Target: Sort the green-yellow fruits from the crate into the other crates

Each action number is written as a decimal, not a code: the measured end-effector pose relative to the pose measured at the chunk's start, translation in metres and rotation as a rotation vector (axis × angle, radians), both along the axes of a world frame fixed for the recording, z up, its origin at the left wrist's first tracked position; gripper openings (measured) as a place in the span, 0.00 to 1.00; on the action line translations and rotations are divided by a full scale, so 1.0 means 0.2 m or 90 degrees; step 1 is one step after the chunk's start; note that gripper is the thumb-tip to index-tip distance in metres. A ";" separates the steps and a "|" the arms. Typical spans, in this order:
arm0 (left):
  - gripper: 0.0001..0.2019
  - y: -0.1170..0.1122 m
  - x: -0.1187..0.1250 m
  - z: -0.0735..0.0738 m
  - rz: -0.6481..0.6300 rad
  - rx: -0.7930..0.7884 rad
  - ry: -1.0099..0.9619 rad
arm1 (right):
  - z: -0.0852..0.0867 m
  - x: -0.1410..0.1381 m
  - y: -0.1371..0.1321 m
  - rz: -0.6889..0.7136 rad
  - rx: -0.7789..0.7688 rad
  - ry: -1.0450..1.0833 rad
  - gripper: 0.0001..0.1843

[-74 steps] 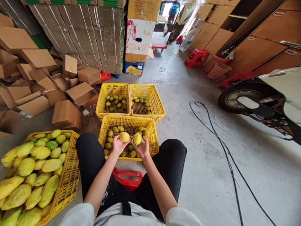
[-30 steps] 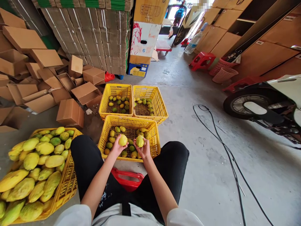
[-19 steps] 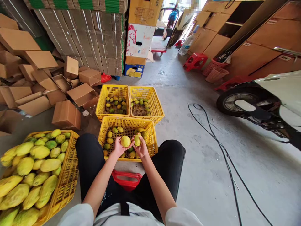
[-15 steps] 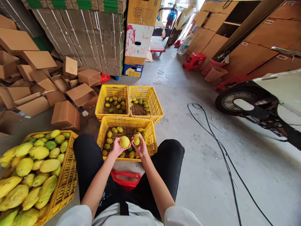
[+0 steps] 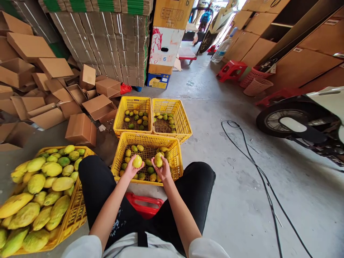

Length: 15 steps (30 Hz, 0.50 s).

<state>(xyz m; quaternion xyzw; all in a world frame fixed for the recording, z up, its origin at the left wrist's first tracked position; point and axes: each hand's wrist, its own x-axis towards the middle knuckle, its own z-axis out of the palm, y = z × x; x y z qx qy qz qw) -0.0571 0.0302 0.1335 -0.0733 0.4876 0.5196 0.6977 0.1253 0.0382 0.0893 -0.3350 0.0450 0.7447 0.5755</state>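
My left hand (image 5: pixel 130 169) is closed around a rounded yellow papaya (image 5: pixel 137 161). In my right hand (image 5: pixel 163 172) is a second, yellow-green papaya (image 5: pixel 158 159) with darker marks, the fingers curled about it. Both hands are over the near yellow crate (image 5: pixel 116 157), with a gap between the two fruits. Inside that crate lie several green and yellow fruits (image 5: pixel 149 170), partly hidden by my hands. At my left, a heaped yellow crate (image 5: pixel 76 204) holds many larger, longer papayas (image 5: pixel 52 169).
Two more yellow crates, a left one (image 5: pixel 116 122) and a right one (image 5: pixel 188 125), stand beyond with several fruits inside. Empty cardboard boxes (image 5: pixel 80 128) pile up at the left. A black cable (image 5: pixel 251 161) crosses the floor at right, near a motorbike wheel (image 5: pixel 279 120).
My left hand has moved left with its papaya, widening the gap between the two fruits. The fruit in my right hand shows more of its surface. The view has swung slightly left.
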 end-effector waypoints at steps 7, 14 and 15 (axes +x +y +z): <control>0.12 0.01 0.05 0.02 -0.027 -0.015 -0.034 | -0.01 -0.02 -0.01 0.006 -0.011 -0.044 0.13; 0.15 0.01 0.04 -0.02 -0.014 0.014 -0.056 | 0.00 0.03 0.00 0.044 0.066 0.036 0.17; 0.14 0.01 0.03 -0.02 -0.020 0.014 -0.051 | 0.00 0.03 0.00 0.048 0.071 0.037 0.18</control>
